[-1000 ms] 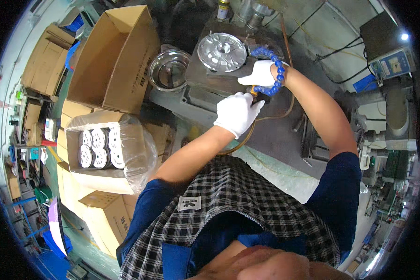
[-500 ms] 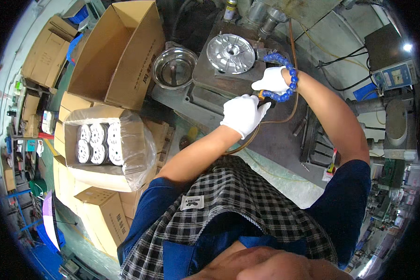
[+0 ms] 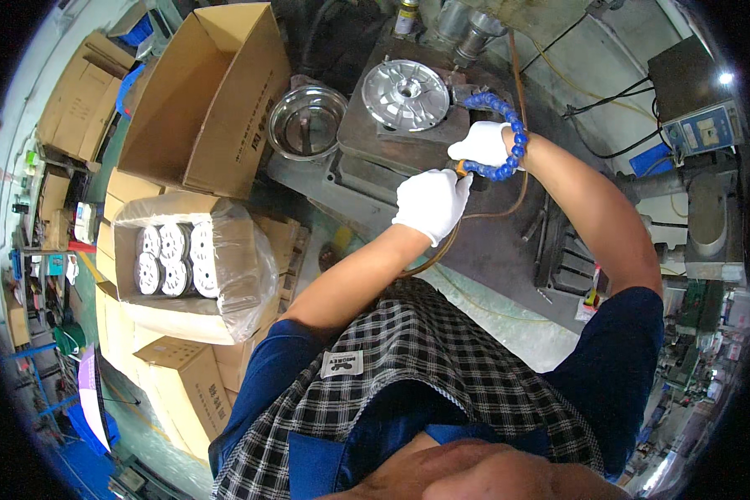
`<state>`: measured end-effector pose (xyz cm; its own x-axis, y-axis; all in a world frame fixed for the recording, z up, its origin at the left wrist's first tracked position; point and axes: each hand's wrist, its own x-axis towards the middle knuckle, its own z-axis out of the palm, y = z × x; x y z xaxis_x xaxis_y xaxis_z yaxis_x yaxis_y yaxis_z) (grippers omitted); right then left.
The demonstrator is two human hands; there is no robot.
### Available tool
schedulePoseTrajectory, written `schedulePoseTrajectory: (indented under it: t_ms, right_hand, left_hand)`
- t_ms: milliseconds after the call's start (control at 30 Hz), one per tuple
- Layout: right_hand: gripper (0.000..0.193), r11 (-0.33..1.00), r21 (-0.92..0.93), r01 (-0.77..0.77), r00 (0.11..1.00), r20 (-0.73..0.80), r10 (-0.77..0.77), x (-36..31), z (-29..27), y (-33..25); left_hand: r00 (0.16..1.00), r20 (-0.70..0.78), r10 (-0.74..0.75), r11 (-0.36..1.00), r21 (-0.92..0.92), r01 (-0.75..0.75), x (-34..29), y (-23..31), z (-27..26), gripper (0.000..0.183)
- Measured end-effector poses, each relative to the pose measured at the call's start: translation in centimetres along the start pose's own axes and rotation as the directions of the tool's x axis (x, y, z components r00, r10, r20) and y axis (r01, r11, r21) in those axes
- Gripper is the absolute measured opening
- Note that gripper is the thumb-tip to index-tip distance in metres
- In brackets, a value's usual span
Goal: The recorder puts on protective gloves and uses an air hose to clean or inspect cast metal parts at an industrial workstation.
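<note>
One disc (image 3: 397, 107) lay seemingly unfinished, other discs (image 3: 174, 242) stood boxed, and whether left hand (image 3: 430, 204) or right hand (image 3: 482, 143) gripped the blue hose (image 3: 519, 148) I couldn't tell.

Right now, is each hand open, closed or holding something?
Left hand: at the orange nozzle; grip cannot be told.
Right hand: partly behind the blue hose; grip cannot be told.

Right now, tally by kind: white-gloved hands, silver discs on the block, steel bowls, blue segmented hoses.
Left hand and right hand, white-gloved: 2
Silver disc on the block: 1
Steel bowl: 1
Blue segmented hose: 1
Total: 5
</note>
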<state>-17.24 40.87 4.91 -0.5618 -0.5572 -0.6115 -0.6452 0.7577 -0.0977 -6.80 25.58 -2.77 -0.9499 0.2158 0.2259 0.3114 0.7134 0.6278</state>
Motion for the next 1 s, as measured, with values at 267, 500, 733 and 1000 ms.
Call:
schedulePoseTrajectory:
  t_ms: [267, 500, 733, 1000]
  right_hand:
    - [0.021, 1.0, -0.002, 0.002, 1.0, 0.003, -0.002, 0.6, 0.0, 0.5]
    - [0.035, 0.78, 0.532, -0.329, 0.941, 0.113, 0.319, 0.6, 0.3, -0.4]
    - [0.037, 0.991, 0.131, 0.028, 0.992, -0.123, -0.012, -0.3, 0.6, 0.5]
    - [0.025, 0.289, 0.957, 0.036, 0.79, -0.205, 0.578, -7.7, 6.0, -2.5]
  left_hand:
    - [1.0, -0.005, -0.019, 0.999, -0.03, 0.019, 0.1, 0.2, 0.1, 0.044]
    - [1.0, 0.005, -0.019, 0.999, -0.047, 0.019, 0.0, -0.1, 0.4, 0.046]
    - [0.998, -0.055, -0.03, 0.999, -0.021, 0.029, -0.3, 0.0, 0.7, 0.05]
    - [0.999, 0.045, -0.004, 0.998, -0.055, 0.006, -1.1, -0.2, -0.9, 0.06]
